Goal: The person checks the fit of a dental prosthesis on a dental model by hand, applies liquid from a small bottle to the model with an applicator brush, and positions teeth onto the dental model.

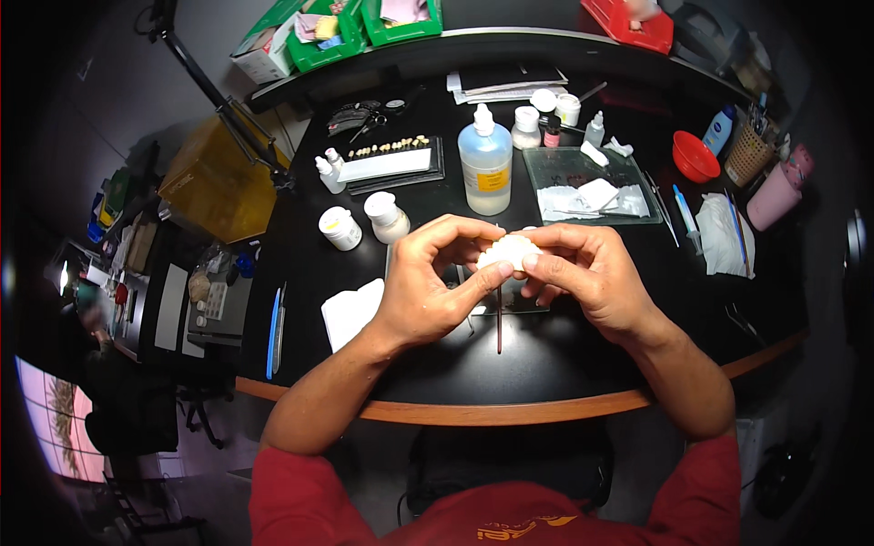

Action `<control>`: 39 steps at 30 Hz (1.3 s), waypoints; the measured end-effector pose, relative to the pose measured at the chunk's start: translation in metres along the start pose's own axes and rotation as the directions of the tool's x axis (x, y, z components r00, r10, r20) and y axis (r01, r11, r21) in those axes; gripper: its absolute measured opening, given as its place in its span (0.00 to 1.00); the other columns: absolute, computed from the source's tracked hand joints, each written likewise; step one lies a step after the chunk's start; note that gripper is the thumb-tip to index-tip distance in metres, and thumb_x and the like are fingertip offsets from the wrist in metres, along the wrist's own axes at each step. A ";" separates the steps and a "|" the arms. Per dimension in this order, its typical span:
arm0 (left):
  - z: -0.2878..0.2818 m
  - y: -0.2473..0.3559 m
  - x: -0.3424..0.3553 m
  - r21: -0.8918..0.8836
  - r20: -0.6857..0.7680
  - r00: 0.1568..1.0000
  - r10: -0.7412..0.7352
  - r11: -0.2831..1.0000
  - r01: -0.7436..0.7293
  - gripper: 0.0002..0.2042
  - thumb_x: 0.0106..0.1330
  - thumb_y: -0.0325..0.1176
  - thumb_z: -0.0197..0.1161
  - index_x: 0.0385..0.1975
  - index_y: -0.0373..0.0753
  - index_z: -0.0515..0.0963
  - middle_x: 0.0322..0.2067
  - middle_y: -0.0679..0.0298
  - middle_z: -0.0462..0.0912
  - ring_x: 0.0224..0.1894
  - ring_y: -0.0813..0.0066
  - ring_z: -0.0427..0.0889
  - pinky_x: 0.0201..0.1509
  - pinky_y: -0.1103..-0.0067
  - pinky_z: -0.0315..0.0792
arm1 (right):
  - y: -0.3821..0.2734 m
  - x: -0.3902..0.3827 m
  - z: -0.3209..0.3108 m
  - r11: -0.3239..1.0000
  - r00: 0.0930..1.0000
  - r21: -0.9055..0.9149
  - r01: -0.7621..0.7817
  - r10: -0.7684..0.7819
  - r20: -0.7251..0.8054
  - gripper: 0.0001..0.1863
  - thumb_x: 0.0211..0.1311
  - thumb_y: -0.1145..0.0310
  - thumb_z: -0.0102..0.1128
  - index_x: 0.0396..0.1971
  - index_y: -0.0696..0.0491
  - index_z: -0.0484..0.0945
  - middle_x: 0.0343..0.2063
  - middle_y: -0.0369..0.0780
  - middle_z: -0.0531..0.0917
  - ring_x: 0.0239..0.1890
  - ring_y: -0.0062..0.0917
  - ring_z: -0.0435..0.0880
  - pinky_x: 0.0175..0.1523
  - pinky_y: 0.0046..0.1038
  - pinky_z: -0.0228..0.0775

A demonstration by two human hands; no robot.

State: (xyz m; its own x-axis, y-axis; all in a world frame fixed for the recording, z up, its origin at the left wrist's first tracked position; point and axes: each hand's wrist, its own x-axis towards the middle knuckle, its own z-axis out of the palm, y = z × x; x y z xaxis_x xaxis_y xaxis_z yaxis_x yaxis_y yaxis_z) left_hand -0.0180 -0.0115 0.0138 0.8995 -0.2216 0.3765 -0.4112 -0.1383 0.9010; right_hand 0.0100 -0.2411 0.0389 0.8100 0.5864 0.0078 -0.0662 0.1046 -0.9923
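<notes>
The left hand (426,282) and right hand (590,270), both curled, pinch the tooth model (511,252) over the near part of the table (564,364) — it looks light, hard and easy to chip — best held by its sides.

Beyond my black desk (583,364): two green plastic bins (401,33), one red plastic bin (628,33). To my right: one round red bowl (698,166), one upright blue bottle (718,133), one tan woven holder (748,155) (slender handles (759,118) inside; I cannot identify them), one pink cylindrical tumbler (770,206). Left: one black jointed stand (201,79).
</notes>
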 end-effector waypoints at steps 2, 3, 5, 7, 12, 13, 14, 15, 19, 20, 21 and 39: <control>-0.002 -0.002 0.000 -0.003 -0.009 1.000 0.012 1.000 -0.012 0.14 0.69 0.25 0.72 0.51 0.30 0.82 0.45 0.59 0.87 0.46 0.77 0.87 0.54 0.78 0.80 | 0.002 0.000 0.001 0.999 1.000 -0.045 0.002 -0.002 -0.010 0.17 0.73 0.67 0.67 0.55 0.61 0.84 0.38 0.39 0.89 0.36 0.16 0.86 0.43 0.20 0.81; -0.003 -0.003 -0.001 -0.034 -0.008 0.999 -0.053 0.998 0.053 0.12 0.69 0.25 0.72 0.49 0.30 0.82 0.43 0.60 0.87 0.44 0.78 0.87 0.51 0.80 0.80 | 0.003 0.000 0.004 0.998 1.000 -0.055 0.008 -0.008 0.004 0.17 0.73 0.67 0.67 0.55 0.61 0.84 0.38 0.39 0.89 0.36 0.16 0.86 0.43 0.20 0.81; -0.005 -0.003 -0.002 -0.066 -0.016 0.994 -0.104 0.993 0.103 0.10 0.70 0.26 0.71 0.47 0.30 0.83 0.42 0.60 0.88 0.42 0.80 0.87 0.48 0.81 0.81 | 0.005 0.000 0.009 0.996 1.000 -0.088 0.022 -0.023 -0.004 0.17 0.73 0.70 0.67 0.56 0.62 0.83 0.40 0.38 0.89 0.37 0.15 0.86 0.43 0.20 0.80; -0.006 -0.003 -0.001 0.044 -0.025 0.989 -0.146 0.988 0.147 0.08 0.70 0.27 0.71 0.43 0.31 0.84 0.37 0.62 0.88 0.38 0.83 0.86 0.43 0.84 0.80 | 0.008 -0.001 0.010 0.994 1.000 -0.109 0.019 -0.017 0.015 0.18 0.71 0.72 0.68 0.57 0.63 0.82 0.42 0.39 0.89 0.40 0.16 0.87 0.46 0.20 0.81; -0.008 -0.004 -0.001 0.104 -0.054 0.992 -0.117 0.987 0.122 0.06 0.67 0.28 0.74 0.36 0.32 0.87 0.34 0.64 0.89 0.31 0.86 0.85 0.33 0.85 0.76 | 0.019 0.001 0.010 0.996 1.000 -0.090 0.014 -0.011 0.029 0.20 0.69 0.76 0.69 0.59 0.64 0.81 0.43 0.41 0.89 0.40 0.17 0.87 0.47 0.21 0.83; -0.009 -0.004 -0.001 0.103 -0.059 0.992 -0.111 0.988 0.117 0.06 0.67 0.28 0.74 0.36 0.32 0.87 0.34 0.64 0.89 0.31 0.86 0.85 0.33 0.85 0.76 | 0.019 0.002 0.011 0.995 0.999 -0.096 0.017 -0.014 0.033 0.20 0.69 0.76 0.69 0.59 0.64 0.81 0.43 0.41 0.89 0.40 0.17 0.87 0.47 0.21 0.83; -0.010 -0.003 -0.001 0.137 -0.067 0.994 -0.083 0.986 0.091 0.05 0.66 0.28 0.74 0.36 0.32 0.88 0.34 0.63 0.89 0.31 0.85 0.85 0.34 0.85 0.76 | 0.019 0.002 0.011 0.996 0.999 -0.091 0.023 -0.018 0.050 0.21 0.69 0.76 0.69 0.60 0.65 0.80 0.43 0.42 0.89 0.42 0.20 0.89 0.49 0.23 0.84; -0.010 -0.001 -0.001 0.172 -0.073 0.996 -0.054 0.983 0.066 0.05 0.65 0.27 0.75 0.36 0.32 0.89 0.34 0.63 0.89 0.31 0.84 0.86 0.34 0.84 0.77 | 0.019 0.002 0.011 0.996 0.998 -0.085 0.028 -0.023 0.067 0.22 0.69 0.77 0.68 0.61 0.65 0.79 0.44 0.43 0.89 0.44 0.23 0.90 0.51 0.24 0.85; -0.011 0.003 0.001 0.186 -0.073 0.994 -0.081 0.978 0.093 0.05 0.63 0.27 0.76 0.35 0.33 0.89 0.34 0.62 0.89 0.31 0.82 0.87 0.35 0.83 0.78 | 0.021 0.003 0.010 0.992 0.998 -0.120 0.033 -0.026 0.060 0.23 0.67 0.78 0.70 0.61 0.64 0.80 0.42 0.39 0.88 0.41 0.16 0.87 0.48 0.19 0.81; -0.013 -0.001 0.001 0.196 -0.078 0.995 -0.068 0.977 0.083 0.05 0.63 0.26 0.75 0.35 0.33 0.89 0.34 0.62 0.89 0.32 0.81 0.87 0.35 0.83 0.78 | 0.023 0.005 0.010 0.993 0.998 -0.118 0.033 -0.026 0.061 0.23 0.67 0.79 0.71 0.61 0.64 0.80 0.41 0.39 0.88 0.40 0.15 0.86 0.48 0.19 0.81; -0.014 -0.005 0.001 0.207 -0.082 0.995 -0.056 0.976 0.072 0.05 0.63 0.26 0.75 0.36 0.33 0.89 0.34 0.62 0.89 0.33 0.80 0.88 0.36 0.83 0.79 | 0.024 0.006 0.011 0.993 0.998 -0.115 0.032 -0.025 0.063 0.23 0.66 0.79 0.71 0.61 0.64 0.80 0.41 0.38 0.88 0.40 0.15 0.86 0.48 0.19 0.80; -0.015 -0.009 0.003 0.172 -0.099 0.993 0.058 0.984 -0.041 0.05 0.63 0.26 0.73 0.35 0.33 0.90 0.32 0.60 0.89 0.30 0.80 0.87 0.34 0.81 0.79 | 0.033 0.008 0.011 0.976 0.995 -0.193 0.103 -0.100 0.026 0.23 0.65 0.78 0.72 0.60 0.64 0.80 0.44 0.42 0.89 0.41 0.18 0.88 0.50 0.23 0.83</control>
State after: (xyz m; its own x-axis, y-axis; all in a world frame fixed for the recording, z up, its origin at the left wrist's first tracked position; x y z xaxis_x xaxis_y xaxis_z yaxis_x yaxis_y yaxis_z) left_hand -0.0096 0.0035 0.0100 0.8842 -0.1325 0.4479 -0.4666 -0.2932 0.8344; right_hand 0.0074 -0.2243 0.0081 0.7969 0.5941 0.1100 0.1316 0.0071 -0.9913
